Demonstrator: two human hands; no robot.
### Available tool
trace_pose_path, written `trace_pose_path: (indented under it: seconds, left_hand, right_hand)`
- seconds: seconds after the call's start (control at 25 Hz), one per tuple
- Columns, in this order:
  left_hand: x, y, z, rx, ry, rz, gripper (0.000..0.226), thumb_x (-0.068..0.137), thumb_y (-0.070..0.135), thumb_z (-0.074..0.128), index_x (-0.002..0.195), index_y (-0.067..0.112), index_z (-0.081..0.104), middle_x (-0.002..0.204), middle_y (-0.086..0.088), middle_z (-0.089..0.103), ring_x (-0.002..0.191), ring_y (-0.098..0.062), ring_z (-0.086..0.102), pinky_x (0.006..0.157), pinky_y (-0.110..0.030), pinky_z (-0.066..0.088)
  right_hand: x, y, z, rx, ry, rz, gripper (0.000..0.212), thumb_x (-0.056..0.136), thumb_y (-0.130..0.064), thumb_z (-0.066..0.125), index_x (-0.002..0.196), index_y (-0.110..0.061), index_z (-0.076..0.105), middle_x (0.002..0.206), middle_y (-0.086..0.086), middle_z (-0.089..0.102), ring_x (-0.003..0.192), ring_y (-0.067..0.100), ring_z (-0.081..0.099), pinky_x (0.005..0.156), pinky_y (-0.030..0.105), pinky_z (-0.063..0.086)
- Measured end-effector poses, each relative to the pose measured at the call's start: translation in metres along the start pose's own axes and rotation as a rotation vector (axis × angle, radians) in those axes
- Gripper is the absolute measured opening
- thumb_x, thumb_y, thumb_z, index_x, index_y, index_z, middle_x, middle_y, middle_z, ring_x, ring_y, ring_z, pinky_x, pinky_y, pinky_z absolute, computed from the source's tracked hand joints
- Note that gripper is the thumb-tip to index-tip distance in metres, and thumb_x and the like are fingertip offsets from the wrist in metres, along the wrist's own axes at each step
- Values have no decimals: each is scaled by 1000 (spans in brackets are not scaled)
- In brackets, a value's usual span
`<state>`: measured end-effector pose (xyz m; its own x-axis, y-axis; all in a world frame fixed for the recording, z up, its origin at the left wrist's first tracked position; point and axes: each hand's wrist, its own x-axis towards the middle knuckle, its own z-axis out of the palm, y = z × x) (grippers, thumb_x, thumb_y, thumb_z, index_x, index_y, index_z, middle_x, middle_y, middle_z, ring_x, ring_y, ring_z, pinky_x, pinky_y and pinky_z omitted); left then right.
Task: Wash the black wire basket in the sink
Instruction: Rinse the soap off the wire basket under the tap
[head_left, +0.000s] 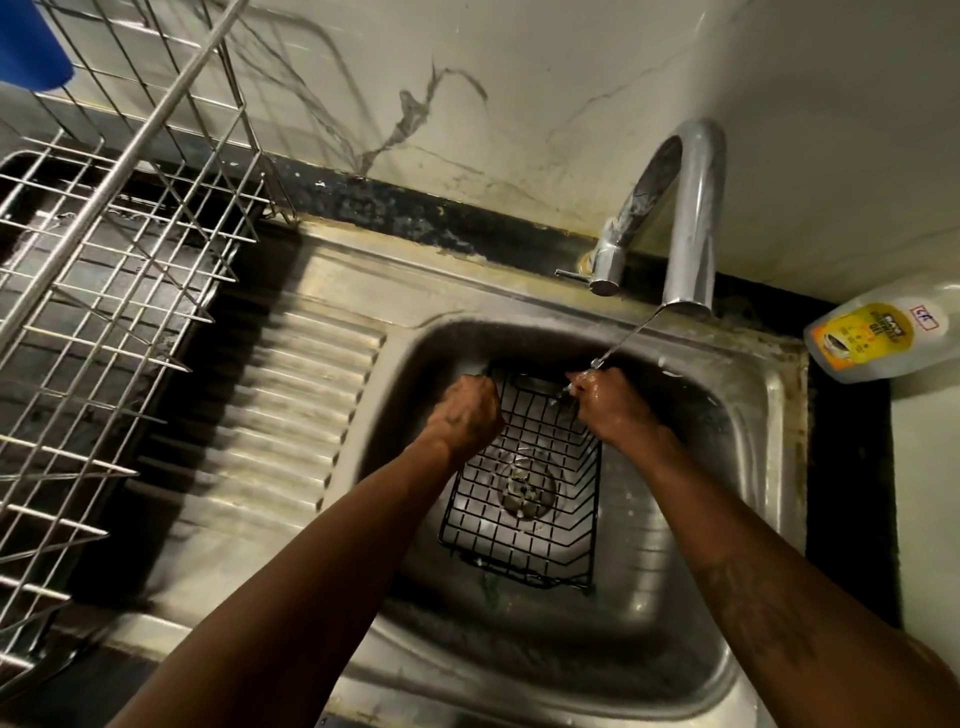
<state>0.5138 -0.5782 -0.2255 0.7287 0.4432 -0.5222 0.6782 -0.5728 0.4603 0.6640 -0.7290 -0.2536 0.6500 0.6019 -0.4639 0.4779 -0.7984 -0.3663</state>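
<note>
The black wire basket (524, 499) stands in the steel sink (691, 582), over the drain. My left hand (465, 415) grips the basket's far left rim. My right hand (613, 402) holds its far right rim, wet, with a thin stream of water from the chrome tap (688, 223) falling onto its fingers. The basket's near end rests low in the basin and its far end is lifted by both hands.
A ribbed steel drainboard (291, 415) lies left of the basin. A silver wire dish rack (104, 270) stands at the left with a blue object (31, 47) on top. A dish gel bottle (878, 332) lies on the counter at the right.
</note>
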Motion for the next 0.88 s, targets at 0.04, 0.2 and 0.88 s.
trace_pose_path:
  seconds: [0.04, 0.2, 0.88]
  left_hand:
    - [0, 3, 0, 1, 10, 16, 24, 89, 11, 43, 66, 11, 48, 84, -16, 62, 86, -36, 66, 72, -37, 55]
    - [-4, 10, 4, 36, 41, 37, 19, 90, 10, 45, 94, 2, 63, 99, -24, 66, 94, -42, 65, 76, -40, 53]
    - [39, 8, 5, 69, 3, 448, 51, 80, 37, 77, 127, 22, 66, 117, -2, 72, 105, -21, 66, 89, -28, 54]
  right_hand:
    - [1, -11, 2, 29, 15, -13, 30, 99, -16, 59, 127, -20, 68, 122, 14, 67, 106, 30, 65, 93, 39, 54]
    - [5, -44, 8, 83, 95, -127, 33, 100, -10, 53, 124, -25, 70, 120, 8, 71, 100, 24, 68, 89, 36, 57]
    - [-2, 1, 63, 875, -37, 331, 33, 81, -18, 78, 114, -17, 71, 100, 7, 76, 91, 23, 72, 82, 38, 61]
